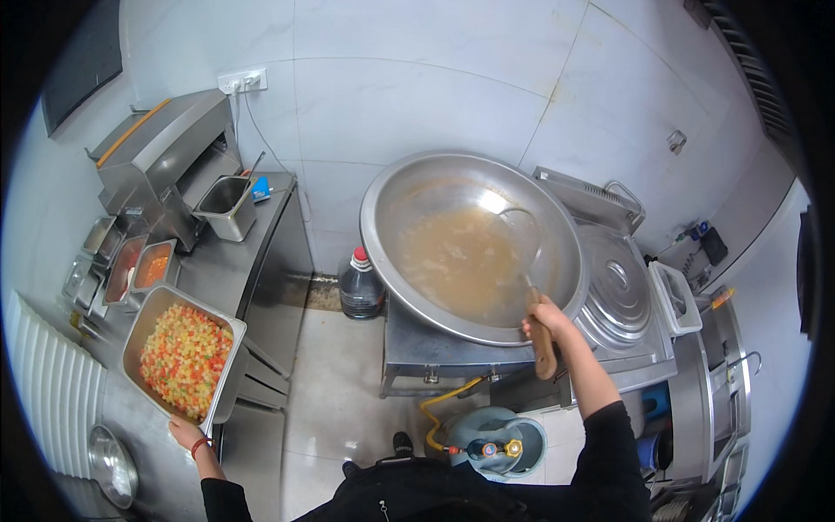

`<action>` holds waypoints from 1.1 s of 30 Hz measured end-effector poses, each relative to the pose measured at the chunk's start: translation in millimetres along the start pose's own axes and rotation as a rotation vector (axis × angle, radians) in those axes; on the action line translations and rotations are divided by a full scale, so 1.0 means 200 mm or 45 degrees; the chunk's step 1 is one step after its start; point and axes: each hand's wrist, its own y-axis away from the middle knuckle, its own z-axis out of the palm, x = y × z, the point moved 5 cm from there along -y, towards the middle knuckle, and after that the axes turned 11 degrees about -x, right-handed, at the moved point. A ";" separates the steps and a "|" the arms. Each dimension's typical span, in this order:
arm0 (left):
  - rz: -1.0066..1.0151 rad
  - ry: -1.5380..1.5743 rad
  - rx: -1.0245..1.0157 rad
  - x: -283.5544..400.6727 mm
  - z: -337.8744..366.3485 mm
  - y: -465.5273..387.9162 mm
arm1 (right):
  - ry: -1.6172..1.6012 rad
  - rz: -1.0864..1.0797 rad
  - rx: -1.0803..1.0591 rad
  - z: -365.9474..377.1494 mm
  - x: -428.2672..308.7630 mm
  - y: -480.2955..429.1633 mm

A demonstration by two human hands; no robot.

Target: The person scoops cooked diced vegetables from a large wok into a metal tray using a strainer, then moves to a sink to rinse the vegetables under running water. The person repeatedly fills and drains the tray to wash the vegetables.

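My right hand (546, 318) is closed around the wooden handle (541, 352) of a skimmer, whose round wire head (522, 228) rests inside a large steel basin (417, 313). Cloudy brownish liquid (463, 254) fills the bottom of this basin, which stands on a steel stove (456, 355). At lower left my left hand (186, 432) grips the near rim of a deep steel pan (225, 391), its fingers partly hidden beneath it. Diced red, yellow and green vegetables (186, 359) fill the pan, which is over the left counter's edge.
A gas cylinder (486, 437) with a yellow hose (430, 411) stands below the stove. Behind the left counter's edge is a red-capped jug (361, 287) on the floor. Small steel containers (155, 264) line the left counter (215, 274); a lidded steel pot (616, 280) stands right of the basin.
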 end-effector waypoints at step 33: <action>-0.009 -0.071 -0.023 -0.03 0.01 -0.03 | -0.164 -0.140 0.116 -0.15 -0.07 0.31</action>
